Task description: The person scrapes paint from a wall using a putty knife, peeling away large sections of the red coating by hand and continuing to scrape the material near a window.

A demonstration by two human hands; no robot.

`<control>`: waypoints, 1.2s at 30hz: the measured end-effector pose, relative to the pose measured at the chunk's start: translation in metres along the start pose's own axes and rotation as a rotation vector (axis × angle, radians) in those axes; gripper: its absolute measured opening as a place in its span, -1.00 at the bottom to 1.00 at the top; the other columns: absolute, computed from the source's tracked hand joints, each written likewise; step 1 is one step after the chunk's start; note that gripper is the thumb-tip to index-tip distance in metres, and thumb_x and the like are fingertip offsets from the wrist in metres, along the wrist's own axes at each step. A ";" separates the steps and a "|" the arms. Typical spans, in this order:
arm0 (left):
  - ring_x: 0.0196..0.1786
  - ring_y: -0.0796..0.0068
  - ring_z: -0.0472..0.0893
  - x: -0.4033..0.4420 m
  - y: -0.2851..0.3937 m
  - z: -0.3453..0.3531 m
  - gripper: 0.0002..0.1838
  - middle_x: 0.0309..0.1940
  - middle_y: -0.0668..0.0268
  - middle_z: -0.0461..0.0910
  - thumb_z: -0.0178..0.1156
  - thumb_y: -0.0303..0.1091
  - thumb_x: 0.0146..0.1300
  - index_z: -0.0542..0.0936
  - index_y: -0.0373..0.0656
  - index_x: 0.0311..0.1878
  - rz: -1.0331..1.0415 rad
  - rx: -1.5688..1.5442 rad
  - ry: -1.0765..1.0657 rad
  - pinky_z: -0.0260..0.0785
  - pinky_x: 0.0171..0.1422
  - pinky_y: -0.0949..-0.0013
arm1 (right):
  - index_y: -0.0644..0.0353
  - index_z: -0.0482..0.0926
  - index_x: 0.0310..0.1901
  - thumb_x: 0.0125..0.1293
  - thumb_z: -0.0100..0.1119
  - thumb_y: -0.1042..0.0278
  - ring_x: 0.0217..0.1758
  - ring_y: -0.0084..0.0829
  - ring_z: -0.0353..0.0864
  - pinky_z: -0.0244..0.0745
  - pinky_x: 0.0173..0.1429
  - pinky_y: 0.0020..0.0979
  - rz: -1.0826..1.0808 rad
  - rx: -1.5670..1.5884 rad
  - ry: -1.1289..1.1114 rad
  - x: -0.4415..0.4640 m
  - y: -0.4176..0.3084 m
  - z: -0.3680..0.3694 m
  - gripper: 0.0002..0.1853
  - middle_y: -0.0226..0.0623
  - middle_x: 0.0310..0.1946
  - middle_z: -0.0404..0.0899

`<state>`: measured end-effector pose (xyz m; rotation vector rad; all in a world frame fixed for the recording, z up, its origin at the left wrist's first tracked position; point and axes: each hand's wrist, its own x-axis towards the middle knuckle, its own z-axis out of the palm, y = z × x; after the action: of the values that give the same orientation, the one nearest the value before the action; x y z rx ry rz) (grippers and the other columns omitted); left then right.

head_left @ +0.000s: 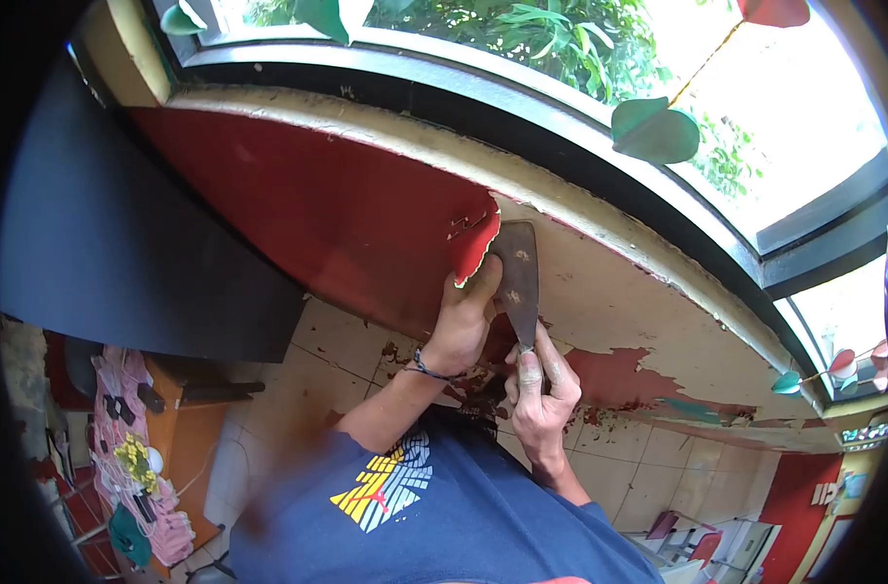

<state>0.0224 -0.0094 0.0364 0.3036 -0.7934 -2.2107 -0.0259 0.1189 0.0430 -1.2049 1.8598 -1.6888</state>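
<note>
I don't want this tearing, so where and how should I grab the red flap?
I'd pinch the red flap by its ragged free edge, coming from the pale wall on the right: that edge curls away there, beside the scraper, while the paint further left looks flat. Your left hand is at its lower end.

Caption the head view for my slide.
Left hand at curled red paint, right hand holding a scraper beside it.

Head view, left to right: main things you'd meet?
Pink cloth → left hand → right hand gripping the scraper → large green leaf decoration → red wall section.
</note>
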 end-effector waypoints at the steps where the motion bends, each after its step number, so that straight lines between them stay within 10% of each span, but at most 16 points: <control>1: -0.07 0.56 0.49 0.000 0.001 0.000 -0.67 -0.13 0.39 0.49 -0.07 -0.14 0.42 0.38 -0.15 0.09 0.022 -0.021 -0.030 0.37 0.02 0.38 | 0.34 0.39 0.19 0.38 -0.08 0.51 -0.62 -0.73 0.26 0.19 -0.58 -0.68 -0.007 0.034 0.007 0.000 0.001 0.000 -0.64 -0.35 -0.41 0.47; 21: -0.20 0.67 0.52 0.004 0.007 0.001 -0.69 -0.24 0.39 0.52 0.02 -0.16 0.38 0.50 -0.23 -0.07 0.116 -0.100 0.193 0.45 -0.11 0.46 | 0.35 0.41 0.18 0.38 -0.08 0.51 -0.62 -0.75 0.25 0.16 -0.56 -0.67 -0.001 0.110 -0.027 0.015 0.000 0.014 -0.65 -0.38 -0.43 0.47; 36: -0.33 0.72 0.52 -0.010 -0.040 -0.012 -0.66 -0.35 0.42 0.55 -0.04 -0.11 0.41 0.53 -0.22 -0.20 -0.145 0.109 -0.029 0.39 -0.28 0.56 | 0.40 0.44 0.09 0.40 -0.07 0.41 -0.67 -0.69 0.25 0.18 -0.61 -0.64 0.160 0.157 0.081 -0.025 0.028 -0.022 -0.69 -0.36 -0.51 0.46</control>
<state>0.0115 0.0136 0.0017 0.3938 -0.9362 -2.3151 -0.0378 0.1497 0.0145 -0.9143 1.7796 -1.7791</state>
